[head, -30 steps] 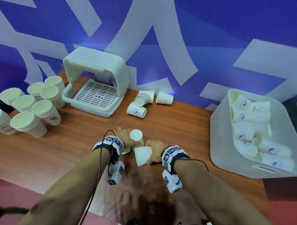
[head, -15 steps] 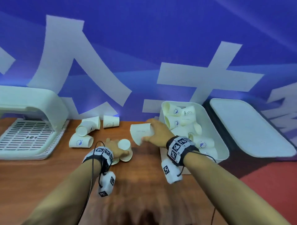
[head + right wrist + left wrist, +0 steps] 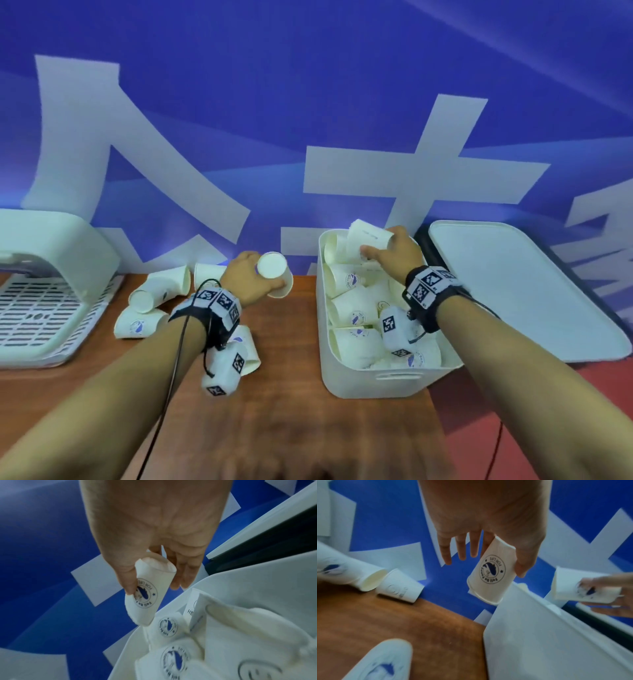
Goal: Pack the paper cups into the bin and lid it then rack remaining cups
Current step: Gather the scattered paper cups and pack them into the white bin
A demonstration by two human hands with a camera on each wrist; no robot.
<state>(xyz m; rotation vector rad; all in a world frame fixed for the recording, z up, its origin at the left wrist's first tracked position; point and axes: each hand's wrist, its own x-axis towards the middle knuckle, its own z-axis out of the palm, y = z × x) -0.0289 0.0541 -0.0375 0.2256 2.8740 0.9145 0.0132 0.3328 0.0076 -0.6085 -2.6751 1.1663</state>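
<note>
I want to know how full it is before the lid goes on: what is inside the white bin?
The white bin holds paper cups lying on their sides, nearly to the rim. Its bottom is covered by them.

A wooden table (image 3: 291, 428) with a reddish-brown grain fills the foreground; its near part is smeared by blur. Behind its far edge rises a blue backdrop (image 3: 308, 85) printed with large white shapes (image 3: 428, 178) (broad strokes, some crossing at angles). To the right of the wood lies a red surface (image 3: 466, 428), possibly a cloth or the floor. A dark object (image 3: 423, 236) stands at the back by the backdrop, mostly hidden.
</note>
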